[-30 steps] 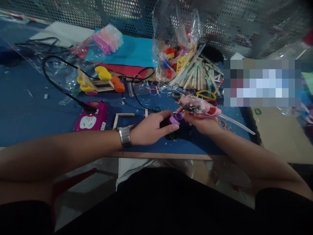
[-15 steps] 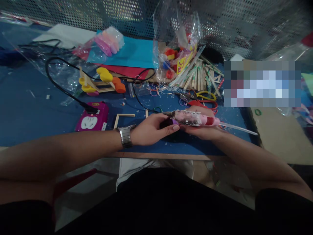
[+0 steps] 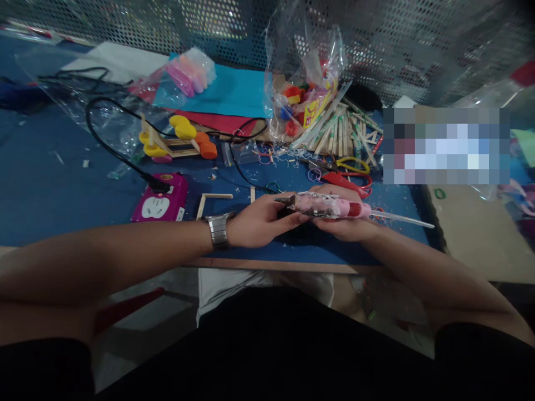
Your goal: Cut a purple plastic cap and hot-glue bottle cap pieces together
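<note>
A pink glue gun (image 3: 320,205), its body smeared with grey and white glue, lies across my right hand (image 3: 349,227), which grips it. Its dark nozzle points left, and a clear glue stick (image 3: 403,218) juts from its back end. My left hand (image 3: 261,221) is closed just below the nozzle, thumb stretched toward the gun. Whatever its fingers hold is hidden behind the thumb and the gun. Left of that hand lies an L-shaped piece of joined wooden sticks (image 3: 203,205), with a short stick (image 3: 252,194) close by.
A purple power strip (image 3: 179,192) with a black cable stands at left. Behind it is a stick frame with yellow and orange caps (image 3: 181,128). Scissors (image 3: 353,165), a stick pile (image 3: 334,131) and a bag of caps (image 3: 292,106) lie farther back. Cardboard (image 3: 472,234) is at right.
The glue gun has shifted slightly left, its nozzle now over my left hand. A purple piece that showed beside my left thumb is now hidden. The view has moved a little.
</note>
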`<action>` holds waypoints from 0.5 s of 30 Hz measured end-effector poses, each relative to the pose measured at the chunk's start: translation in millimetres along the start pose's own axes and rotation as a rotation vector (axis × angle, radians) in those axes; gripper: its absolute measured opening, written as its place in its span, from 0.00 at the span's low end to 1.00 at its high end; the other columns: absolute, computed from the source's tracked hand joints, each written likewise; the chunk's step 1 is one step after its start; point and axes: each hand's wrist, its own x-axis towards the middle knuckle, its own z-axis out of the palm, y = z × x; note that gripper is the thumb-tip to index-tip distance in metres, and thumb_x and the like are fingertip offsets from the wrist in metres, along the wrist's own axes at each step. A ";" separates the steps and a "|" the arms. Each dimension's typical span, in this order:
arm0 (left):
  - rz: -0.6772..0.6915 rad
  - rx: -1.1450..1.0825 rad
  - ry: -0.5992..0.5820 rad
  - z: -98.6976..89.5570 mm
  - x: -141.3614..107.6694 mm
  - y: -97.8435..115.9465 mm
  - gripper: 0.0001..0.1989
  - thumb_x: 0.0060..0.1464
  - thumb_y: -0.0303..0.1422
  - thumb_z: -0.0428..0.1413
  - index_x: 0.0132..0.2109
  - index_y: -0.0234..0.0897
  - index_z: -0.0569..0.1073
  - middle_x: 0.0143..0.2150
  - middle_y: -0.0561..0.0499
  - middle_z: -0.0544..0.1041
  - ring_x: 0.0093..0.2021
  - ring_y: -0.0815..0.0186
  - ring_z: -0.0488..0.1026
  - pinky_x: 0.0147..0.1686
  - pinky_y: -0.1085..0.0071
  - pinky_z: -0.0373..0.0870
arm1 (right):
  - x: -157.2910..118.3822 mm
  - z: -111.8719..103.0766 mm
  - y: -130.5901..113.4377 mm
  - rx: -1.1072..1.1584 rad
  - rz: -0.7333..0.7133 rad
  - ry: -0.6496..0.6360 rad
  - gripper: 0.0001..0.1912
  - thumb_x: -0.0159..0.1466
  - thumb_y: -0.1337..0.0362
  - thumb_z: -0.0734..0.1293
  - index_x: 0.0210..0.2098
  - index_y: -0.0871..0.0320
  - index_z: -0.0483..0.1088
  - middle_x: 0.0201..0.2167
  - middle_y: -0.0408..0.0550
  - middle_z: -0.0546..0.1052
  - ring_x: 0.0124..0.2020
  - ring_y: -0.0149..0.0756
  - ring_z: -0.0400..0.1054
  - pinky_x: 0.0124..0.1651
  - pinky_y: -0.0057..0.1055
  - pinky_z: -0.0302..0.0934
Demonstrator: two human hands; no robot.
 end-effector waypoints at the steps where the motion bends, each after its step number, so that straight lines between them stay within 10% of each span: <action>1: -0.003 -0.004 0.008 0.5 -0.5 -0.8 0.25 0.72 0.55 0.59 0.55 0.39 0.85 0.53 0.44 0.88 0.57 0.55 0.84 0.66 0.57 0.80 | 0.5 -0.2 -0.6 0.017 -0.008 -0.008 0.09 0.71 0.54 0.74 0.46 0.51 0.76 0.41 0.50 0.85 0.39 0.42 0.81 0.42 0.40 0.76; 15: -0.038 -0.094 0.024 4.0 -2.4 -8.3 0.20 0.72 0.49 0.61 0.59 0.40 0.84 0.60 0.44 0.87 0.62 0.56 0.84 0.70 0.58 0.76 | -6.6 -4.6 4.5 -0.051 0.207 0.003 0.20 0.68 0.43 0.78 0.44 0.53 0.80 0.41 0.51 0.85 0.39 0.45 0.80 0.41 0.41 0.77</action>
